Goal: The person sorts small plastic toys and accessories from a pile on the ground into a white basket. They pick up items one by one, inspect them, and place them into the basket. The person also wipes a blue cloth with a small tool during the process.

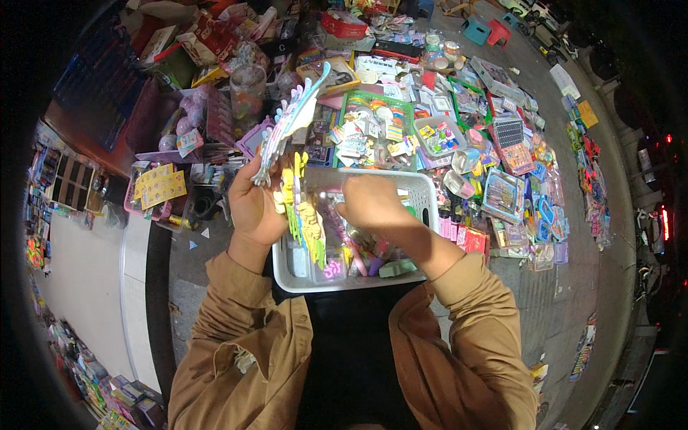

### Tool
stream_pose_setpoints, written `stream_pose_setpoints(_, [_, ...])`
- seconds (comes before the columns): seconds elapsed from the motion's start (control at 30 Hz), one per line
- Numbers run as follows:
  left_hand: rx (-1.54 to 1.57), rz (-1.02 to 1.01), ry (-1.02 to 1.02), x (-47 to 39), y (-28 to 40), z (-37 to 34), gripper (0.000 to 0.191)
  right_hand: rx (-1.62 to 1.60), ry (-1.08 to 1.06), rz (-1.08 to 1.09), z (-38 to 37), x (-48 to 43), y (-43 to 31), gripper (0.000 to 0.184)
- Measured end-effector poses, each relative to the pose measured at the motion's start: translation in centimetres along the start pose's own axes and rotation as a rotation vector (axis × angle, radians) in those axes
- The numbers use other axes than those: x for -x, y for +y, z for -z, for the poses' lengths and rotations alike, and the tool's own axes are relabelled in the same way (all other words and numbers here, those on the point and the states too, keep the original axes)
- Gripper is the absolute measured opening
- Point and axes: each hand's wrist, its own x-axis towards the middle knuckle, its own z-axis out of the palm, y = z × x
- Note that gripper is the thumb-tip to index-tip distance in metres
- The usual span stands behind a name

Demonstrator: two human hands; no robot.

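My left hand (259, 207) holds up a long pastel piece with a scalloped edge (290, 121), blue, white and pink, probably a toy. Yellow and green moulded pieces (306, 220) hang beside its fingers, over the left side of a white plastic basket (352, 286). How those pieces are held is partly hidden. Above the basket's middle is my right hand (372, 201), its back towards me and its fingers bent down out of sight. Inside the basket are a clear box with a pink item (332, 270), a pink pen-like stick (355, 258) and a pale green block (396, 268).
Small goods crowd the ground ahead, among them a green tray (411, 115) and a clear tub (457, 145). At left stand a purple crate (161, 157) and a clear jar (248, 91). A pale step (134, 258) runs along the left. Plastic stools (499, 33) stand far off.
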Motion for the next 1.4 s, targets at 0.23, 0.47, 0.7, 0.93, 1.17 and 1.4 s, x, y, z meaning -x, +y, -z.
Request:
stream_pose_setpoints(0.23, [-0.005, 0.027, -0.041, 0.2, 0.1, -0.7, 0.034, -0.207, 0.007, -0.019, -1.7, -1.5, 1.4, 0.024])
stream_pose_setpoints(0.47, [-0.017, 0.105, -0.112, 0.1, -0.6, -2.3, 0.035, -0.956, 0.083, 0.017, 0.1, 1.5, 2.9, 0.013])
stream_pose_setpoints(0.7, [-0.414, 0.145, 0.093, -0.1, -2.0, -3.1, 0.036, -1.386, 0.285, -0.061, 2.5, 6.6, 6.1, 0.015])
stream_pose_setpoints(0.93, [-0.688, 0.073, 0.188, 0.4, -3.0, -4.3, 0.037, -1.651, 0.312, -0.089, 2.5, 9.6, 7.4, 0.015])
stream_pose_setpoints(1.17, [-0.801, 0.084, 0.140, 0.6, -3.1, -4.5, 0.036, -1.670, 0.324, -0.103, 2.4, 10.5, 7.7, 0.024])
stream_pose_setpoints(1.4, [-0.779, 0.088, 0.124, 0.8, -3.1, -4.2, 0.035, -1.625, 0.538, -0.094, 2.6, 10.4, 7.9, 0.012])
